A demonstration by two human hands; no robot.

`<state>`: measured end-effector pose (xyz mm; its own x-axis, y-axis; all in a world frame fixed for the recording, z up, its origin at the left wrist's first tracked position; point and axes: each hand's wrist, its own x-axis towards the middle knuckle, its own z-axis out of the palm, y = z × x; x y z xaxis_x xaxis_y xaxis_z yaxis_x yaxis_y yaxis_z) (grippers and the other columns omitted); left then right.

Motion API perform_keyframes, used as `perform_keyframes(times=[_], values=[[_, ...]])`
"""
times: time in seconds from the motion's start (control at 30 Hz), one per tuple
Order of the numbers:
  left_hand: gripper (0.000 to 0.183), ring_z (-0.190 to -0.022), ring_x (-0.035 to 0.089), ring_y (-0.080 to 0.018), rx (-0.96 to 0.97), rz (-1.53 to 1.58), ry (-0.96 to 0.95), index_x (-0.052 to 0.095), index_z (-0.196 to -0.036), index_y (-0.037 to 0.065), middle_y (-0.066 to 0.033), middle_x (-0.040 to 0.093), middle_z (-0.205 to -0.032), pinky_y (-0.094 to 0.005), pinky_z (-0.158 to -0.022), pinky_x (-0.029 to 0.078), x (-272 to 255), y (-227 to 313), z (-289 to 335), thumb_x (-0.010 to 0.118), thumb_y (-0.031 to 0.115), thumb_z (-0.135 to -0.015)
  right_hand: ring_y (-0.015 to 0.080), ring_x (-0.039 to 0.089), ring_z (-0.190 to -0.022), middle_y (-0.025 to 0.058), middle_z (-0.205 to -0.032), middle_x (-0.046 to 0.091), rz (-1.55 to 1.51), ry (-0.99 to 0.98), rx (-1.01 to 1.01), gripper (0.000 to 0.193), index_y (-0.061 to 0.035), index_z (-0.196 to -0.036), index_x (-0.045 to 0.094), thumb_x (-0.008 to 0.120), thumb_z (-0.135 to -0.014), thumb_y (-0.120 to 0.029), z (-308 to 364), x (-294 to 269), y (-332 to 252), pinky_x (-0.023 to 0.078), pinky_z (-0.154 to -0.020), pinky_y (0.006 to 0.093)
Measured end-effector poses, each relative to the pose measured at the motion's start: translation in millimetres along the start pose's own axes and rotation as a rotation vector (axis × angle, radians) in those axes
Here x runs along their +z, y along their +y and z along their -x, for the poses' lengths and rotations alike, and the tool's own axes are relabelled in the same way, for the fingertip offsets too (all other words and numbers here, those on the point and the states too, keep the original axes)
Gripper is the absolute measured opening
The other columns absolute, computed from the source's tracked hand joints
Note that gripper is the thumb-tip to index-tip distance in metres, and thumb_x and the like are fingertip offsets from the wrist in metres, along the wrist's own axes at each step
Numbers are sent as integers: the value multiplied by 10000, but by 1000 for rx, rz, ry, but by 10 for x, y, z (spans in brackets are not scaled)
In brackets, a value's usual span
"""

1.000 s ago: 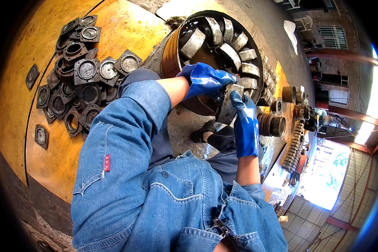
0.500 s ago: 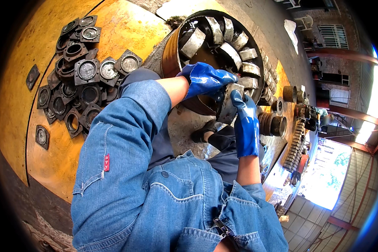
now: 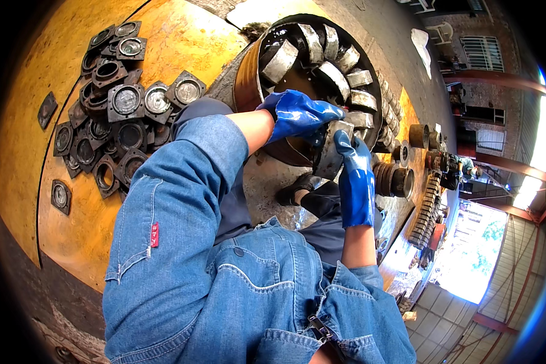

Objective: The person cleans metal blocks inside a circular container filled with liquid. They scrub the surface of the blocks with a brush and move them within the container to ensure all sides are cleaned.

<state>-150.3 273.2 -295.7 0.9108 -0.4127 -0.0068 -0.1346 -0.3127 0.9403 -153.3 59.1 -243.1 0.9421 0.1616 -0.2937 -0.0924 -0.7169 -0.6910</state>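
Note:
A grey metal ring (image 3: 329, 156), dark along one side, is held on edge over the near rim of a round metal tub (image 3: 247, 79). My right hand (image 3: 356, 173), in a blue rubber glove, grips the ring from the right, thumb and fingers around its wall. My left hand (image 3: 301, 115), gloved the same way, is closed at the ring's upper edge, knuckles up. A small reddish bit shows at its fingertips, and what it holds there is hidden. Several similar metal rings (image 3: 332, 80) stand along the tub's inner wall, above dark liquid (image 3: 300, 84).
Square flanged metal parts (image 3: 126, 101) lie heaped on yellow metal plates (image 3: 182, 36) at the left. Right of the tub are ribbed cylinders (image 3: 394, 180) and a row of stacked rings (image 3: 426, 209). A dark shoe (image 3: 298, 189) is below the tub. A person (image 3: 467, 167) is far right.
Both hands and the ring stay almost in the same place, with only a very slight shift. The tub and the heap of parts look unchanged.

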Motion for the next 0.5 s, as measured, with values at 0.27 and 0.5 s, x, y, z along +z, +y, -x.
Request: perform_keyframes(times=[0.27,0.5], values=[[483,-1380,497,-208,-2,-54,-21,446,-1508,6,-144,540,-1490,-316,-1183,344,-28,11,44,282,214,-1104,229,569,-1069,118,-1157,659,26,31,-38,697,20,-1330,619,650,-958,-569,163,80,-192,433,-993,354],[473,-1327,551,-200,19,-96,21,449,-1522,69,-120,545,-1501,-308,-1150,388,-2,-13,10,314,237,-1100,226,561,-1046,113,-1136,657,-30,41,-40,684,22,-1299,631,649,-958,-571,144,48,-107,432,-981,352]])
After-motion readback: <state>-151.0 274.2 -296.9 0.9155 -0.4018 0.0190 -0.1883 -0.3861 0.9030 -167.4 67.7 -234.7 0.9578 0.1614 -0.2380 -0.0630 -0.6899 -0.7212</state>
